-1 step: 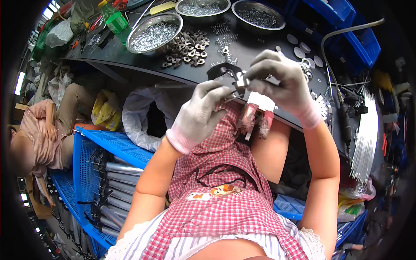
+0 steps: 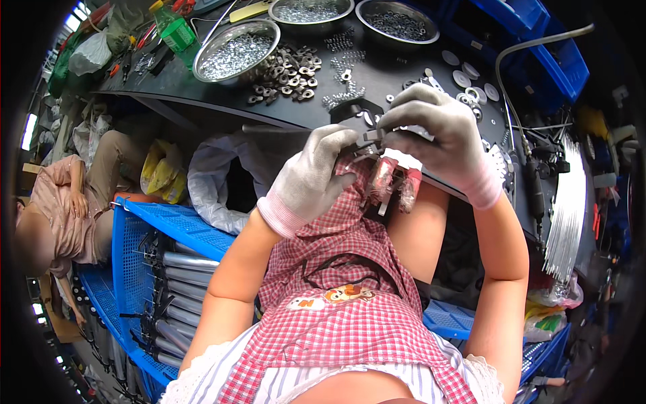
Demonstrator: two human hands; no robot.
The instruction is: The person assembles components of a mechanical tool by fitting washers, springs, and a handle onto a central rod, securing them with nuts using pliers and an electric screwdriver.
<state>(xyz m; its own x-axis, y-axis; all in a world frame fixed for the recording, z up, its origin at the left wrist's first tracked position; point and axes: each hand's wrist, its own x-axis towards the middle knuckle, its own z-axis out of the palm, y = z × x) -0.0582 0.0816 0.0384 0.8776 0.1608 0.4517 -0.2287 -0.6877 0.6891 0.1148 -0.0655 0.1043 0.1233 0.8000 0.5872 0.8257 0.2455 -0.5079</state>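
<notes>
Both my hands wear white-grey knit gloves with pink cuffs, and they meet at the near edge of the dark bench. My left hand (image 2: 303, 176) pinches with its fingertips at the left side of a small metal part (image 2: 370, 137). From the other side, the curled fingers and thumb of my right hand (image 2: 437, 138) close on the same part; its exact kind is hidden. Just below stand two red-wrapped handles (image 2: 383, 178) of a tool, with a white piece (image 2: 402, 159) at their top. A black fixture (image 2: 356, 109) sits on the bench right behind my fingertips.
Steel bowls (image 2: 237, 50) of small metal parts stand along the bench. Loose metal clips (image 2: 289, 75), springs (image 2: 346, 75) and white discs (image 2: 461, 79) lie nearer. Blue bins (image 2: 562, 64) are at the far right. A blue crate (image 2: 176, 225) holds metal tubes at left, near a seated person (image 2: 67, 202).
My right hand has come down slightly, closer to the small metal part. My left hand stays almost in place; the whole view has shifted a little.
</notes>
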